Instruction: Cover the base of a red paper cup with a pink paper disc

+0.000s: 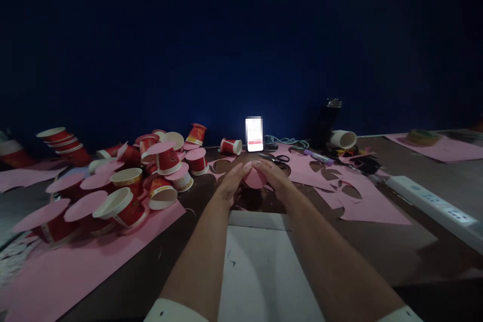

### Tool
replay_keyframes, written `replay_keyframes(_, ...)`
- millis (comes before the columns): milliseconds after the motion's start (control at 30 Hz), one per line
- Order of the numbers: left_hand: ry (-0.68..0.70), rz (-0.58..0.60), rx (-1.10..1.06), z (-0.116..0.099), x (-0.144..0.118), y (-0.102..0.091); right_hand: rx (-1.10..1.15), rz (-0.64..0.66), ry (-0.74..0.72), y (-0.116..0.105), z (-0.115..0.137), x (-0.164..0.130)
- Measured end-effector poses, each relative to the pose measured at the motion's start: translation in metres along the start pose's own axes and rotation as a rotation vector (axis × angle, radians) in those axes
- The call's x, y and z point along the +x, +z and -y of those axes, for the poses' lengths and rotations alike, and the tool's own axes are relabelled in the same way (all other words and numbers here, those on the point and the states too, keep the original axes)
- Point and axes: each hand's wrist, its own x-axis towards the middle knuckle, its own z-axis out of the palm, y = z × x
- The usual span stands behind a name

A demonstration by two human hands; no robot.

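Between my two hands, a round piece of pink paper (255,178) is tilted towards me, just beyond the far end of a white board (260,256). My left hand (230,184) curls around its left side, and my right hand (276,179) presses in from the right. The fingertips of both hands meet near its top edge. Whether a cup is behind the paper is hidden. To the left, several red paper cups (169,162) carry flat pink paper discs (86,205), while other cups lie on their sides.
A lit phone (254,136) stands beyond my hands. Black scissors (277,159), a purple marker (318,157) and cut pink sheets (372,201) lie to the right. Farther right is a white power strip (433,206). Stacked cups (66,145) lean at far left.
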Motion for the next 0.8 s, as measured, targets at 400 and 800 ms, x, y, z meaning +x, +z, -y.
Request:
replay_keyframes(400,0.019,-0.063,0.046,-0.005,-0.005,0.005,0.106,-0.130,0.128,0.005,0.010,-0.007)
replay_keyframes(800,-0.060,-0.135,-0.134,-0.011,-0.007,0.006,0.271,-0.046,0.183,0.001,0.006,-0.005)
